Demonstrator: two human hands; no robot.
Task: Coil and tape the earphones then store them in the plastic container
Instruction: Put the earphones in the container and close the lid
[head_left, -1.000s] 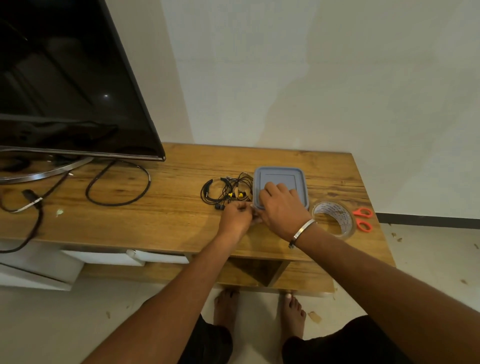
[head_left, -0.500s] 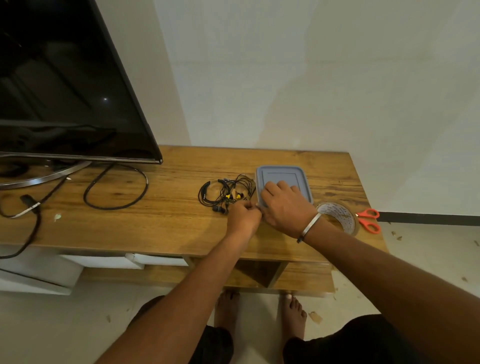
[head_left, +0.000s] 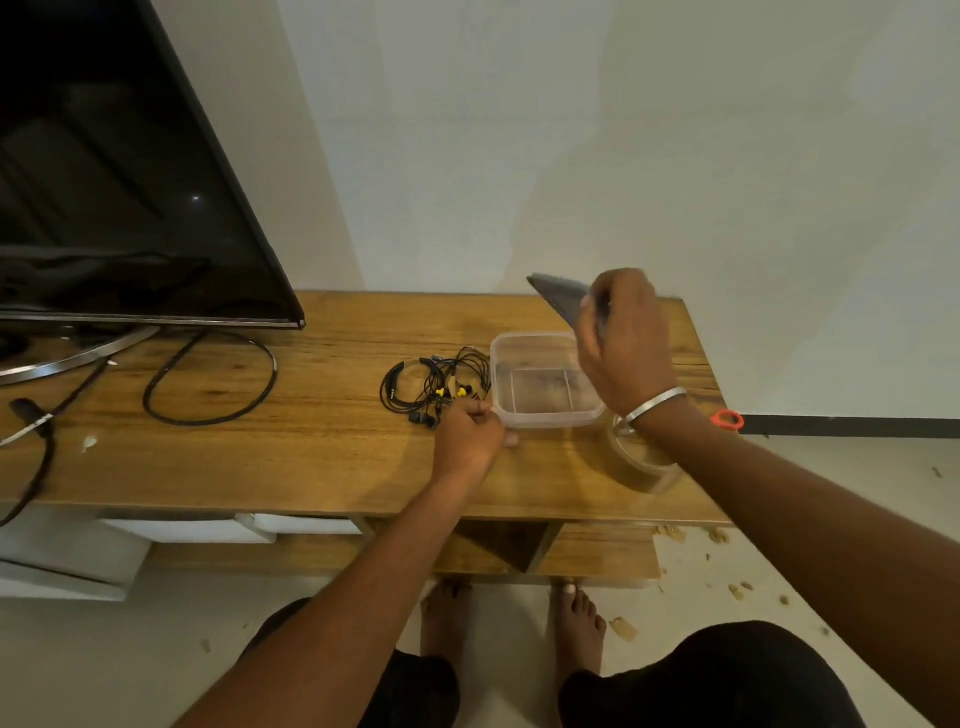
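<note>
A clear plastic container (head_left: 540, 415) stands uncovered on the wooden table (head_left: 322, 447), and nothing shows inside it. My right hand (head_left: 626, 343) grips its grey lid (head_left: 558, 299), lifted and tilted above the container's far right. My left hand (head_left: 470, 434) holds the container's near left corner with curled fingers. A tangle of black earphones (head_left: 436, 387) with yellow tips lies just left of the container, close to my left hand. A roll of clear tape (head_left: 641, 457) lies under my right wrist.
Orange scissors (head_left: 727, 420) peek out behind my right forearm at the table's right end. A television (head_left: 119, 208) on its stand fills the left, with black cables (head_left: 208, 384) looped on the table. Crumbs litter the floor.
My right hand has pulled the grey lid off the container and raised it up and to the right. My left hand stays at the container's near left corner.
</note>
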